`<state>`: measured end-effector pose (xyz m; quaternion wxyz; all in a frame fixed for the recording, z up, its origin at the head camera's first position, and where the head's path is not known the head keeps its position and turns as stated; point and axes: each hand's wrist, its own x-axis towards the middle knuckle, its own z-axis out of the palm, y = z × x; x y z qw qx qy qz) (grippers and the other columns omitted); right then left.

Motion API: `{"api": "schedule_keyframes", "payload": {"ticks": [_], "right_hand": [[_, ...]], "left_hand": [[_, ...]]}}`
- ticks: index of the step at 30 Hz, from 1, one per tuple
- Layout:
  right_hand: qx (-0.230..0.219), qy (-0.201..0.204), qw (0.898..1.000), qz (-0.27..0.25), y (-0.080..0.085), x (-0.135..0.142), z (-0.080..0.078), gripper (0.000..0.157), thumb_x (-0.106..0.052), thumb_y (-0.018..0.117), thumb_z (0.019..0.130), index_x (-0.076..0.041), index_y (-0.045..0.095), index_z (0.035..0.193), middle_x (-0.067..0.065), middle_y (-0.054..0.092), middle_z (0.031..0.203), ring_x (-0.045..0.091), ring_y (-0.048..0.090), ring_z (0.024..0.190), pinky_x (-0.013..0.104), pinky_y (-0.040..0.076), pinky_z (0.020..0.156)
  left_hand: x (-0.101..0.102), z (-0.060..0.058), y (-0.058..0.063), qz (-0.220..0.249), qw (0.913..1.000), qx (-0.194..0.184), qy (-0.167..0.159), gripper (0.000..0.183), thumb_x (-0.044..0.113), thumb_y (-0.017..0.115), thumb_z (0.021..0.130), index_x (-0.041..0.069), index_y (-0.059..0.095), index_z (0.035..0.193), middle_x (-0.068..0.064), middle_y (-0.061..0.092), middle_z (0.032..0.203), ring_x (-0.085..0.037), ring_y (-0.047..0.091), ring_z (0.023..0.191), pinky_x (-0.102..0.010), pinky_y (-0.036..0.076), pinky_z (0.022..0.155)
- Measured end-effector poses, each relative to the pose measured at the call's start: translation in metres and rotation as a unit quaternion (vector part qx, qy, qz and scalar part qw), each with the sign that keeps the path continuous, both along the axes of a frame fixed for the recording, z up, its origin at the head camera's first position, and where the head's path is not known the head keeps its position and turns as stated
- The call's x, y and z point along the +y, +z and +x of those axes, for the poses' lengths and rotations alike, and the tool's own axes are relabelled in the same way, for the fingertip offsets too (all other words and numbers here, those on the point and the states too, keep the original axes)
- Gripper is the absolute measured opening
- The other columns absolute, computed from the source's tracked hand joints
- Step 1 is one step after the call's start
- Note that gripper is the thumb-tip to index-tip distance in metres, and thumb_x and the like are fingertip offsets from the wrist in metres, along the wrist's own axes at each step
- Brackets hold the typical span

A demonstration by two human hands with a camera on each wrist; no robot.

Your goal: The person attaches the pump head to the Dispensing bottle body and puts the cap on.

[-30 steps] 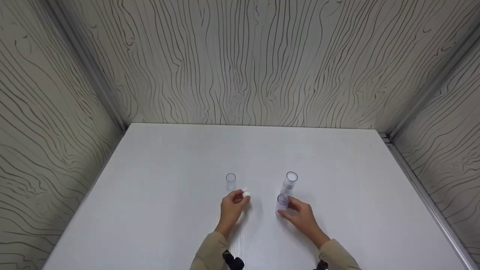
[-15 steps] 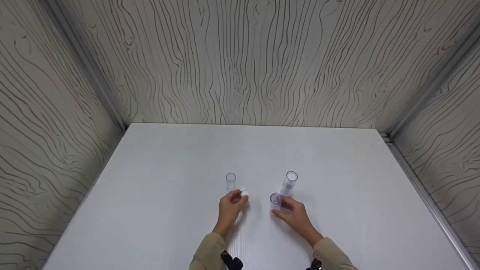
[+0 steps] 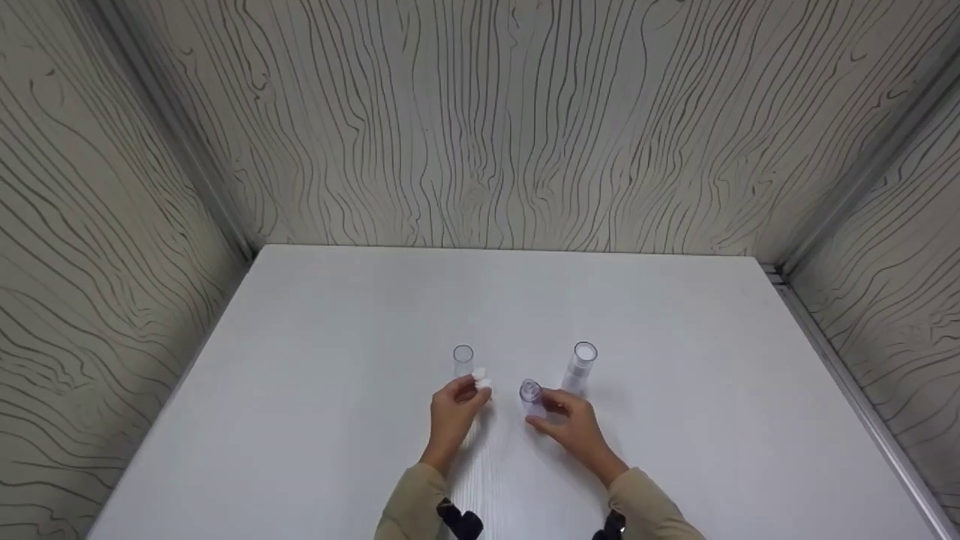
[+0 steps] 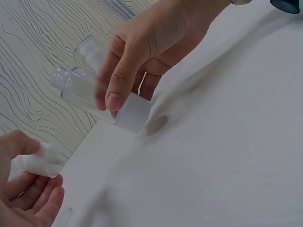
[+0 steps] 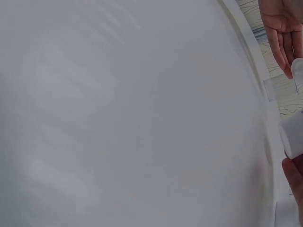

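My left hand point(image 3: 452, 412) pinches a white pump top point(image 3: 482, 380) between thumb and fingers. In the left wrist view its white collar point(image 4: 43, 160) shows tilted, partly covered by the thumb. My right hand point(image 3: 576, 427) grips a small clear bottle point(image 3: 532, 401) round its lower part, just to the right of the left hand. This bottle has an uncapped threaded neck point(image 4: 59, 78) and a white base point(image 4: 134, 113). Only a few right fingers point(image 5: 294, 182) appear at the edge of the right wrist view. Pump top and bottle are apart.
A clear cylindrical cover point(image 3: 463, 360) stands on the white table point(image 3: 315, 360) behind my left hand. Another clear bottle point(image 3: 580, 367) stands behind my right hand. A wood-grain-patterned wall point(image 3: 480, 127) rises past the table's far edge.
My right hand has moved left with the bottle, away from the standing bottle and closer to my left hand. The left hand has shifted slightly left and turned the pump top a little.
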<state>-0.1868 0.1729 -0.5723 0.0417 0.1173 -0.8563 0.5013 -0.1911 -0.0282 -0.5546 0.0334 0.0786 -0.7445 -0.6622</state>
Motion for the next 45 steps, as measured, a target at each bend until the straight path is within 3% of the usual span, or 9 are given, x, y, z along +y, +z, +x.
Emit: {"api": "schedule_keyframes", "payload": {"ticks": [8,17,27,45], "right_hand": [[-0.021,0.005,1.000,-0.008,0.000,-0.008,-0.004,0.044,-0.020,0.078,0.079,0.001,0.065,0.115,0.019,0.070,0.113,0.033,0.067,0.103,0.029,0.060,0.089],[-0.024,0.006,1.000,-0.001,-0.005,-0.014,-0.009,0.042,-0.020,0.078,0.079,0.001,0.066,0.113,0.018,0.071,0.111,0.033,0.066,0.102,0.030,0.060,0.088],[-0.023,0.007,1.000,-0.014,-0.006,-0.019,-0.012,0.038,-0.018,0.078,0.078,0.000,0.068,0.111,0.016,0.072,0.105,0.028,0.067,0.098,0.019,0.058,0.085],[-0.012,0.019,1.000,-0.010,-0.005,-0.021,-0.013,0.038,-0.017,0.079,0.077,0.000,0.069,0.109,0.016,0.073,0.104,0.031,0.068,0.098,0.022,0.059,0.085]], "left_hand": [[-0.002,-0.002,0.002,-0.005,0.9999,0.012,0.011,0.038,0.009,0.072,0.082,-0.010,0.063,0.113,-0.025,0.070,0.106,-0.027,0.070,0.094,-0.026,0.061,0.079],[-0.007,-0.003,0.010,0.024,0.9995,0.011,0.018,0.040,0.012,0.073,0.083,-0.009,0.062,0.116,-0.024,0.069,0.111,-0.027,0.070,0.098,-0.029,0.061,0.084],[-0.009,-0.006,0.022,0.045,0.9987,0.025,0.000,0.042,0.014,0.073,0.085,-0.007,0.061,0.119,-0.023,0.068,0.114,-0.025,0.070,0.101,-0.021,0.060,0.084],[-0.001,-0.009,0.031,0.048,0.9979,0.040,-0.017,0.040,0.007,0.072,0.084,-0.009,0.060,0.118,-0.025,0.067,0.114,-0.029,0.069,0.104,-0.021,0.059,0.086]]}}
